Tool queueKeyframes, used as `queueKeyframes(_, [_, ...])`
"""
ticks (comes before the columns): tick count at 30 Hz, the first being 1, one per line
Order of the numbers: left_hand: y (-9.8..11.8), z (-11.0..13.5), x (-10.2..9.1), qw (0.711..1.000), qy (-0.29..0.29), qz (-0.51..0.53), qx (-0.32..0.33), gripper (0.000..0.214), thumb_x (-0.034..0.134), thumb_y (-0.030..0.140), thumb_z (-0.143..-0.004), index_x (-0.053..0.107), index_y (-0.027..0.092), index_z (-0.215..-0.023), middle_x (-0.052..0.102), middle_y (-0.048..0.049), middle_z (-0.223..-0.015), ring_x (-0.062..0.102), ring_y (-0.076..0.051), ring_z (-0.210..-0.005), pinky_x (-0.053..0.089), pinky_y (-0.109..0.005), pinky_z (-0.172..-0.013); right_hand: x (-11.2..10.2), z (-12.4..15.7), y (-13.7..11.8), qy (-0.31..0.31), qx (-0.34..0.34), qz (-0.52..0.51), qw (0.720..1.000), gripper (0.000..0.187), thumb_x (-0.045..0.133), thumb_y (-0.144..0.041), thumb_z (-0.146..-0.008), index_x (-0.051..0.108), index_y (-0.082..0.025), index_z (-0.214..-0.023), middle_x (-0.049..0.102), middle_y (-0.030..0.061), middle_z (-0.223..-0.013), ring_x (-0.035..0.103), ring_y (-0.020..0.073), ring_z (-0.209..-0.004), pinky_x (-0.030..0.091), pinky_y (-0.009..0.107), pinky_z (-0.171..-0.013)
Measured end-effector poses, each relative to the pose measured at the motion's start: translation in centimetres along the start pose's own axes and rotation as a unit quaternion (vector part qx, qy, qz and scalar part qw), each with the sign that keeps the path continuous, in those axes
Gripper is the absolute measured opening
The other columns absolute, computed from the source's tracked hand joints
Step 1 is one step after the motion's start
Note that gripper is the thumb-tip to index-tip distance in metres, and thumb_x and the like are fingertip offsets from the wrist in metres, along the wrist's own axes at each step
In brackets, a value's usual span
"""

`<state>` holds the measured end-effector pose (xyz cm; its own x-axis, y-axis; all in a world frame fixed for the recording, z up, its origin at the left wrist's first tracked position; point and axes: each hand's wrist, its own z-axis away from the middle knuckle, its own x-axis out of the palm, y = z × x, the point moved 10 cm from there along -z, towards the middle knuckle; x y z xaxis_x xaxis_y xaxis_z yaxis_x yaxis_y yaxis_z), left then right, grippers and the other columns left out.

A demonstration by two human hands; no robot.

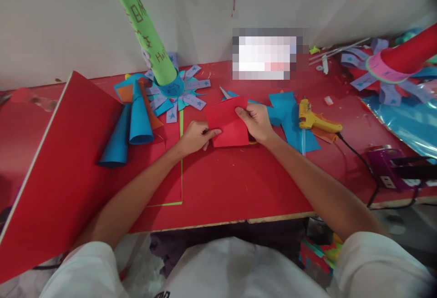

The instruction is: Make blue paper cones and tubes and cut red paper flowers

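A small red sheet of paper (227,122) is held up between both hands over the table. My left hand (198,136) pinches its lower left edge, thumb on the near face. At the upper right, my right hand (256,120) grips the sheet with the thumb in front and the fingers behind. Just beyond the sheet a pointed blade tip (224,92) sticks out, probably of scissors mostly hidden by the paper. Blue paper pieces (290,120) lie to the right of my right hand, with a yellow glue gun (317,118) resting on them.
Two blue paper cones (140,118) and a large red board (64,161) stand at left. Behind them rises a green paper tube (146,29) with purple strips around its base. A purple power box (387,168), cords and a red tube (413,49) are at right.
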<state>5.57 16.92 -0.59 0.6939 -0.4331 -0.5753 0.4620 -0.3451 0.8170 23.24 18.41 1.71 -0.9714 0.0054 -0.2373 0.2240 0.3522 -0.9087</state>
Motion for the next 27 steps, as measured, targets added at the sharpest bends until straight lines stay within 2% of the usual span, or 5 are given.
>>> queueKeyframes(5, [0.2,0.1,0.4,0.999,-0.022,0.033,0.01,0.052,0.064,0.058,-0.101,0.06,0.019,-0.066,0.062,0.0014,-0.045,0.06,-0.011,-0.044,0.042,-0.02,-0.051,-0.7,0.0,0.5,0.025,0.01,0.015,1.0,0.063,0.06,-0.081,-0.093,0.062,-0.023,-0.072,0.06,0.003,-0.071,0.051,0.0187,-0.069,0.043,0.034,-0.065])
queueKeyframes(12, [-0.5,-0.2,0.2,0.998,0.0,0.069,-0.01,0.044,0.066,0.052,-0.099,0.058,0.019,-0.07,0.053,0.0055,-0.044,0.051,-0.008,-0.038,0.038,-0.02,-0.047,-1.0,0.1,0.5,0.042,0.009,0.003,0.999,0.06,0.062,-0.078,-0.094,0.061,-0.022,-0.072,0.06,0.0028,-0.072,0.054,0.0189,-0.071,0.045,0.035,-0.067])
queueKeyframes(18, [0.6,0.0,0.4,0.997,-0.024,0.069,0.017,0.047,0.061,0.056,-0.103,0.063,0.017,-0.076,0.062,0.002,-0.056,0.057,-0.008,-0.046,0.043,-0.019,-0.052,-1.6,0.2,1.5,0.084,0.017,-0.033,0.996,0.053,0.063,-0.073,-0.096,0.065,-0.023,-0.081,0.063,0.0036,-0.079,0.06,0.021,-0.078,0.049,0.034,-0.069])
queueKeyframes(22, [-0.6,-0.2,0.3,0.996,0.005,0.091,-0.003,0.044,0.063,0.054,-0.102,0.058,0.018,-0.076,0.068,-0.0001,-0.064,0.054,-0.006,-0.042,0.041,-0.019,-0.047,-1.6,0.2,2.0,0.094,0.02,-0.045,0.994,0.049,0.064,-0.07,-0.097,0.068,-0.023,-0.085,0.067,0.0043,-0.084,0.063,0.0222,-0.082,0.052,0.035,-0.072])
queueKeyframes(27, [-1.4,-0.2,0.0,0.996,0.04,0.079,-0.013,0.044,0.066,0.049,-0.1,0.051,0.02,-0.07,0.063,0.0021,-0.059,0.049,-0.005,-0.039,0.038,-0.019,-0.046,-1.5,0.2,2.1,0.092,0.016,-0.056,0.994,0.048,0.065,-0.069,-0.097,0.07,-0.023,-0.085,0.066,0.0036,-0.082,0.063,0.0219,-0.081,0.052,0.036,-0.074])
